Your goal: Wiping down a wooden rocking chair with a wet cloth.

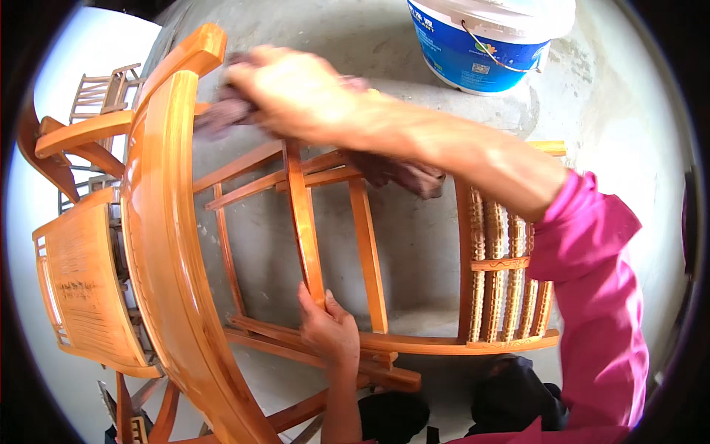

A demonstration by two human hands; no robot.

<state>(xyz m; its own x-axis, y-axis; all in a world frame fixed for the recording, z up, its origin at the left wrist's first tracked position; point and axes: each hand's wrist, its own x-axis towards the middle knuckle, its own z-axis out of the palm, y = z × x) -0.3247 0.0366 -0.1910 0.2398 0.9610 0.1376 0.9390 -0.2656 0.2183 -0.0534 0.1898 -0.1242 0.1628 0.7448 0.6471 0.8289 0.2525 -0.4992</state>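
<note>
A varnished wooden folding chair frame lies across the floor in front of me. My left hand grips the lower end of a wooden crossbar of this frame. At the crossbar's far end, my right hand clutches a crumpled dark purple cloth; both are blurred. Part of the cloth hangs below my right forearm, which hides some of the frame. Left of my hands rises a broad, curved, glossy wooden chair part. Ridged wooden rollers fill the frame's right end, partly covered by my sleeve.
A blue and white plastic bucket with a wire handle and printed writing stands on the concrete floor. Another wooden chair stands at the left, with more chairs behind. A dark shoe shows at the bottom.
</note>
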